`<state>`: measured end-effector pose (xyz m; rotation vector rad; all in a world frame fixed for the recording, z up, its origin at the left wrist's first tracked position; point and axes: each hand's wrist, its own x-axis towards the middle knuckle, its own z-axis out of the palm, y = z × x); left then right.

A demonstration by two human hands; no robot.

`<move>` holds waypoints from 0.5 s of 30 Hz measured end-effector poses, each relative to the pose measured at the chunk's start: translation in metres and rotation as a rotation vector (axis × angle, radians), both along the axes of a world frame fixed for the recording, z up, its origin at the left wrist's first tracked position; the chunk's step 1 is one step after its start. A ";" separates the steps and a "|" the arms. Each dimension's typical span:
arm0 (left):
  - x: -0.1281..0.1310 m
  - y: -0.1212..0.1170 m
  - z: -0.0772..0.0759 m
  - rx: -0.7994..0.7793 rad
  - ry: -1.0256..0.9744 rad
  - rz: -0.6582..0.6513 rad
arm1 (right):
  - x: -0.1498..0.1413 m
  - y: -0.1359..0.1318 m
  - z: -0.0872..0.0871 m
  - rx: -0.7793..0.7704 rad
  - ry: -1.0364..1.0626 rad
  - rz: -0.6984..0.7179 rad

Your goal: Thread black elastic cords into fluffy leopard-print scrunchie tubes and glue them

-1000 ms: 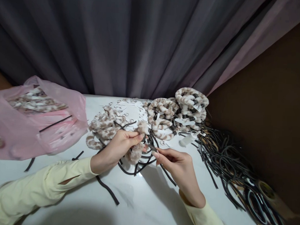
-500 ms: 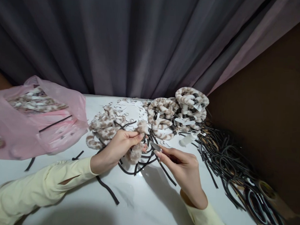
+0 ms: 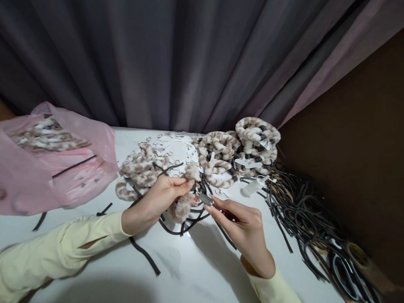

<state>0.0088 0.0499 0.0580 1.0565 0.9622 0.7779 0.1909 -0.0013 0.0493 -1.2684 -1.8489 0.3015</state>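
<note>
My left hand is closed around a brown-and-white fluffy fabric tube, its thumb pressing beside a dark end or join. In my right hand, pinched between thumb and fingers, is a small grey pointed metal tool, perhaps tweezers or a blade; its kind is unclear. Its tip points at the dark part by my left thumb. Beneath both hands lie black cords in loose loops. A heap of similar fluffy tubes sits just beyond my left hand.
Finished-looking fluffy rings are stacked at the back right, near a small white bottle. A tangle of black cords covers the right side. On the left lies a pink plastic bag with fluffy pieces. Small wire bits are scattered at the back.
My right hand has shifted slightly left, bringing the tool's tip closer to the piece in my left hand. The left hand stays in place.
</note>
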 end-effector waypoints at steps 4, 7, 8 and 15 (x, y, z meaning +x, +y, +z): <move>0.000 0.000 0.000 0.015 -0.007 0.000 | 0.001 0.000 0.000 0.004 0.005 -0.004; 0.000 0.000 0.001 0.029 0.008 0.006 | 0.001 0.000 0.000 -0.022 0.020 0.000; 0.000 0.000 0.001 0.033 0.013 0.009 | 0.001 0.000 0.000 -0.029 0.028 0.002; 0.000 -0.001 0.002 0.023 0.014 0.011 | 0.003 0.000 0.001 -0.070 0.071 -0.014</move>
